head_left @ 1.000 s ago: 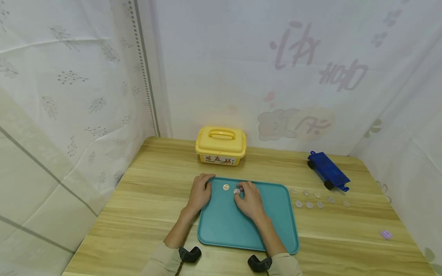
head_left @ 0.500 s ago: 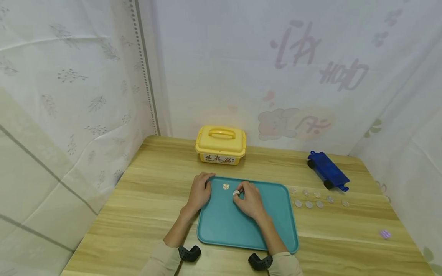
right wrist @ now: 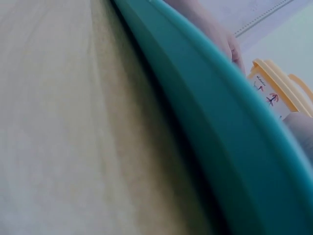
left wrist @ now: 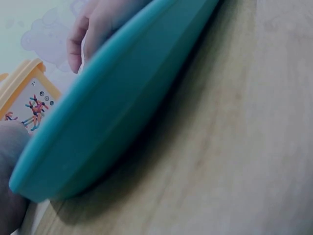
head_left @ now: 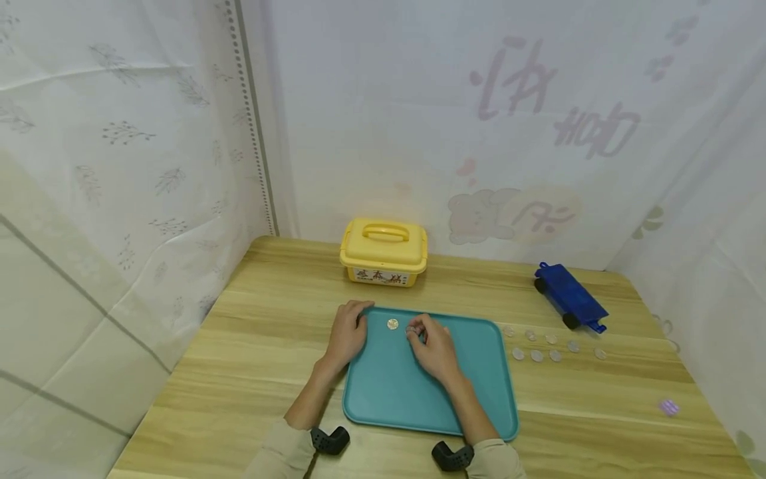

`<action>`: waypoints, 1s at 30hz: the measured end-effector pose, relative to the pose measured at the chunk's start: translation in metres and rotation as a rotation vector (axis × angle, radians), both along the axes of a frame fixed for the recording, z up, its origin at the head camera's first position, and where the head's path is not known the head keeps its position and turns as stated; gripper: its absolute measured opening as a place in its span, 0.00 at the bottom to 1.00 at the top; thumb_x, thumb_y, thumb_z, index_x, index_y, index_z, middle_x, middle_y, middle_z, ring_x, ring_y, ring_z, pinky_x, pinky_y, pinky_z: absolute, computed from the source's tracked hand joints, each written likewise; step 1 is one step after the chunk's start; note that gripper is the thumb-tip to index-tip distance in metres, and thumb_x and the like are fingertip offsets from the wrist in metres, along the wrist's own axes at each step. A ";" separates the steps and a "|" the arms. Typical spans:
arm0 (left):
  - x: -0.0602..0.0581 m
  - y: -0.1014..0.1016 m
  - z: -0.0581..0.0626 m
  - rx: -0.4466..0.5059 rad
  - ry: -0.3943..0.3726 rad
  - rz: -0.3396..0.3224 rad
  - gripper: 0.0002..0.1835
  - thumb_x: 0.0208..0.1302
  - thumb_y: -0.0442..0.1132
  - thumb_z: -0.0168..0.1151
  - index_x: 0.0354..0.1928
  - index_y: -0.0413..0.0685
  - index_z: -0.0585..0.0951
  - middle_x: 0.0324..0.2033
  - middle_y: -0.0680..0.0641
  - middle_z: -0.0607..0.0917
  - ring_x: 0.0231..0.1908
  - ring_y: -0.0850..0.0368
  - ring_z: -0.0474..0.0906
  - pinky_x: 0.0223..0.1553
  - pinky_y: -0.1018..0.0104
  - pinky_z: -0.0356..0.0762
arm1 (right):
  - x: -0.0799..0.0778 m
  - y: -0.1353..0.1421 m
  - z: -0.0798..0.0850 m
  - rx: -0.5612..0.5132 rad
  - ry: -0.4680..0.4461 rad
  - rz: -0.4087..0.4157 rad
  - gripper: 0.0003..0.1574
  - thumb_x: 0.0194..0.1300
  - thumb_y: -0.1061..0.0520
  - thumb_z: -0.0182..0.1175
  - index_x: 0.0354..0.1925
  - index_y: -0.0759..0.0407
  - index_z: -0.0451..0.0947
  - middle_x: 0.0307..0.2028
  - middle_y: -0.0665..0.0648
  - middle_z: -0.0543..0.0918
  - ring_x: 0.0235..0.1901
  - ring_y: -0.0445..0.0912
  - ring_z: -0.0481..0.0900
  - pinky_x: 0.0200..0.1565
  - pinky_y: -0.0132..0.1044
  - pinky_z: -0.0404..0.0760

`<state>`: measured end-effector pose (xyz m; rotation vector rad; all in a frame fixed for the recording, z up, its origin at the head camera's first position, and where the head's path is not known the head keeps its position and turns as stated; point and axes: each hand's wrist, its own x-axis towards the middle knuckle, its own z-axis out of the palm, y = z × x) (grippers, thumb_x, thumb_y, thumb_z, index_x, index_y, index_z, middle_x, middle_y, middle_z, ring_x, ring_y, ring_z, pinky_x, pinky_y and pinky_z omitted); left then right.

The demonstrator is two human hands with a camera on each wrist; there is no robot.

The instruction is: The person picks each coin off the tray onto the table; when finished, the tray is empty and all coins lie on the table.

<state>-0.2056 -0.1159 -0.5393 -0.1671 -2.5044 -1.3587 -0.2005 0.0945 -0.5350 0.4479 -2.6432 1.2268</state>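
Note:
My right hand (head_left: pixel 432 346) is over the teal tray (head_left: pixel 391 392) in the head view, pinching a silver coin (head_left: pixel 411 330) between thumb and fingers. Only a sliver of that coin shows. A gold-toned coin (head_left: pixel 392 324) lies flat on the tray, left of the right hand. My left hand (head_left: pixel 347 334) rests at the tray's far left corner, touching the rim. In the left wrist view the tray's outer wall (left wrist: pixel 112 112) hides most of both hands. The right wrist view also shows mainly the tray wall (right wrist: pixel 210 107), and the coins are out of sight there.
Behind the tray stands a yellow lidded box (head_left: pixel 384 251) with a handle. Several silver coins (head_left: pixel 536 356) lie in two rough rows right of the tray. A blue wheeled toy cart (head_left: pixel 570 296) sits beyond them, and a small purple block (head_left: pixel 669 407) is farther right.
The coin at my right fingertips, lying flat with its face showing at first, is now tipped up and mostly covered by the fingers. The left hand has stayed in place.

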 end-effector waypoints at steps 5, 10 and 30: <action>-0.001 0.001 -0.001 0.004 -0.012 -0.001 0.18 0.69 0.26 0.53 0.57 0.40 0.82 0.51 0.40 0.83 0.48 0.44 0.74 0.50 0.49 0.76 | -0.001 0.002 0.003 -0.078 -0.065 0.013 0.05 0.65 0.60 0.66 0.40 0.52 0.80 0.27 0.47 0.80 0.24 0.36 0.69 0.35 0.33 0.68; -0.002 0.001 -0.003 0.008 -0.011 -0.003 0.18 0.69 0.26 0.53 0.58 0.41 0.82 0.51 0.40 0.83 0.48 0.45 0.73 0.50 0.50 0.76 | 0.000 0.008 0.010 -0.191 -0.137 0.024 0.07 0.67 0.60 0.64 0.43 0.57 0.80 0.29 0.52 0.79 0.26 0.39 0.69 0.29 0.30 0.70; -0.001 0.002 -0.002 0.010 -0.029 -0.001 0.18 0.69 0.26 0.53 0.57 0.41 0.82 0.52 0.40 0.83 0.48 0.45 0.73 0.49 0.51 0.75 | 0.022 0.137 0.012 -0.399 -0.114 -0.356 0.15 0.71 0.54 0.60 0.51 0.61 0.78 0.36 0.52 0.78 0.31 0.39 0.72 0.31 0.27 0.73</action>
